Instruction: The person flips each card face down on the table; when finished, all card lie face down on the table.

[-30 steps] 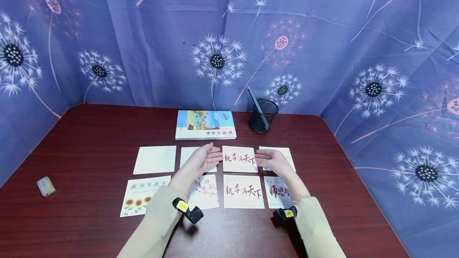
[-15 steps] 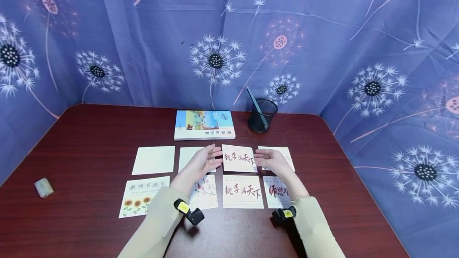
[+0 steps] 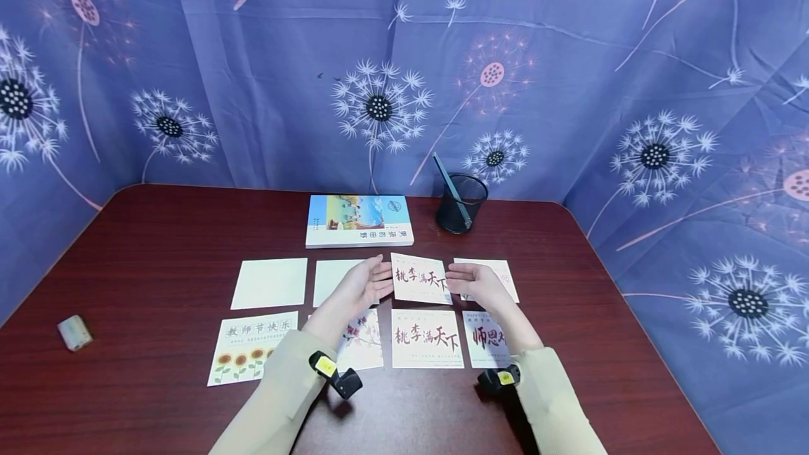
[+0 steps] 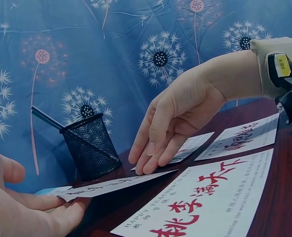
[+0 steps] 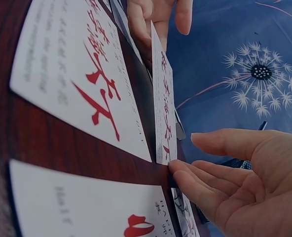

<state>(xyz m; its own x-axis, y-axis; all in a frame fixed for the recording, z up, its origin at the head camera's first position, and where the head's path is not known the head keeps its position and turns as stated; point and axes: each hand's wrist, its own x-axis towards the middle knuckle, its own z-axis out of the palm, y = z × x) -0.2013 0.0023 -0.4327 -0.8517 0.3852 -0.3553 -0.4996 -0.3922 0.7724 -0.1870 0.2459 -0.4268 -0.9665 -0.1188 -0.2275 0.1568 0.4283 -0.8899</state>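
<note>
A card with red Chinese lettering [image 3: 420, 277] is between my two hands in the back row, tilted with its left end off the table. At its left edge, the straight fingers of my left hand [image 3: 355, 290] touch it, thumb apart. The fingertips of my right hand [image 3: 485, 288] touch the card's right end; that thumb also stands clear in the right wrist view. A like red-lettered card [image 3: 427, 340] lies flat in front. Beneath my left hand and forearm, a blank card [image 3: 330, 276] and a blossom card [image 3: 363, 343] are partly covered.
More cards lie around: a blank card [image 3: 268, 283], a sunflower card [image 3: 243, 350], a red-and-blue card [image 3: 482, 343] and a pale card [image 3: 502, 276]. Behind them are a book [image 3: 359, 220] and a black mesh pen cup [image 3: 455, 213]. A small whitish block [image 3: 74, 333] sits at left.
The red-lettered card between my hands has risen slightly at its left end and now tilts. Both hands stay nearly in place; the whole view has shifted a little.
</note>
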